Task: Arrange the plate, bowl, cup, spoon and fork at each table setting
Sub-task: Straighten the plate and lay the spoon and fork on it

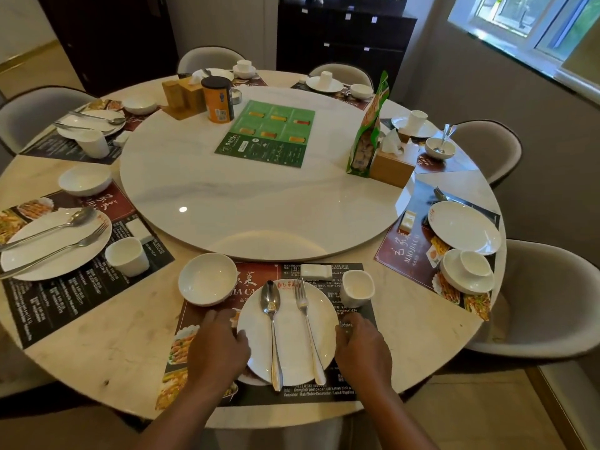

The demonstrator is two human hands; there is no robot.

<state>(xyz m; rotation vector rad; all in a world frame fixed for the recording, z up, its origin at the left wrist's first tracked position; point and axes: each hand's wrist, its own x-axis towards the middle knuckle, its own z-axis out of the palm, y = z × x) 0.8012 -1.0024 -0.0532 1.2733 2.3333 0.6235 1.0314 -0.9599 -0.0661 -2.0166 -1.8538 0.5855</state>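
Round marble table (113, 345) with a turntable (259, 196) at its middle carries several settings. Nearest, the left hand (217, 347) and right hand (363, 350) flank the plate (292, 347) on a placemat (324, 393). Their fingers (242, 336) curl against its left and right rims, gripping it. Between the two sets of fingers, the spoon (271, 306) and fork (303, 306) lie side by side on the plate. Just beyond the left fingers sits the bowl (207, 279). Just beyond the right fingers stands the cup (357, 287), with a white rest (316, 271) slightly farther.
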